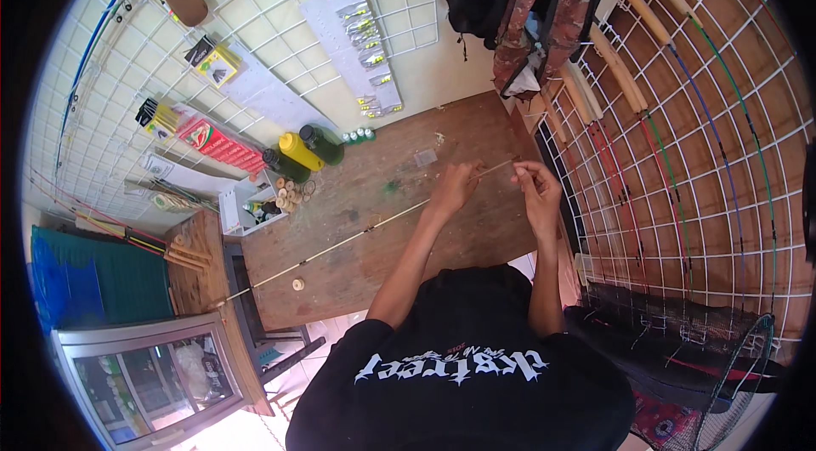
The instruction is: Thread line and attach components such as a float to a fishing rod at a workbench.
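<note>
A thin, pale fishing rod blank (365,232) with several dark bands runs slantwise over the wooden table, from the lower left to my hands. My left hand (456,185) is closed round the rod close to its right end. Just past that end, my right hand (539,191) is raised with thumb and fingers pinched. Whether it grips the rod's end or something finer is too small to tell. Beyond my left hand lies a small clear plastic piece (425,158). A pale round ring (297,284) rests near the table's front left.
A white box (231,211) and several cork rings (289,196) stand at the table's left, before a yellow bottle (299,152) and dark bottles. Finished rods (659,153) hang on the right grid, above a landing net (739,366). A camouflage bag (544,9) hangs behind.
</note>
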Demonstrator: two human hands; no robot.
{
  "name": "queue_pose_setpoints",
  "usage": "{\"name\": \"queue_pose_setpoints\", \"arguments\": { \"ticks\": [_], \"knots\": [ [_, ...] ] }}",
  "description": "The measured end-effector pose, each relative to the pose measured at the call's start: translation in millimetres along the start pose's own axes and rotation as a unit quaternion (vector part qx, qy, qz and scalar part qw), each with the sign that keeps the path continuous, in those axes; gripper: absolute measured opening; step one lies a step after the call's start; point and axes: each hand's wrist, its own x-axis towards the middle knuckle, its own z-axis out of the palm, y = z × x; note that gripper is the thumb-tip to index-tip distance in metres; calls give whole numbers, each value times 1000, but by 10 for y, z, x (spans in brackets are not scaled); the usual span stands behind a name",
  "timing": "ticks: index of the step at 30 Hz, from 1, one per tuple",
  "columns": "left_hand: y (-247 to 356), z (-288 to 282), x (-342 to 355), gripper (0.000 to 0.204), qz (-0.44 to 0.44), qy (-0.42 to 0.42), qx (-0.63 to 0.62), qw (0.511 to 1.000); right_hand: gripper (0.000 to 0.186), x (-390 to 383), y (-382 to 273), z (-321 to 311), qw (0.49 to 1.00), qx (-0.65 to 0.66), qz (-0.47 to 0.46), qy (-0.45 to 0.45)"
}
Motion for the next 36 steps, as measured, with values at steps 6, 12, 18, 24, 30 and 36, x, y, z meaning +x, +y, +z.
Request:
{"name": "queue_pose_setpoints", "arguments": {
  "ticks": [6,12,18,24,30,36],
  "knots": [
    [-374,313,-133,23,-17,9,-37,999,15,-185,147,2,994,-100,40,-16],
    [-618,584,-197,24,-31,-12,-2,999,16,-218,691,-107,990,-93,75,-72],
    [-848,812,-359,29,-8,-55,39,998,14,-325,907,-124,978,-110,107,-138],
    [-789,754,-737,35,60,14,15,998,11,-304,883,-58,970,-184,59,-145],
    [-702,145,-1458,32,-32,117,55,991,12,-232,778,94,981,-170,41,-81],
    [-966,-256,-2355,31,-147,214,164,952,15,-136,570,340,990,-122,24,-68]
  ]
}}
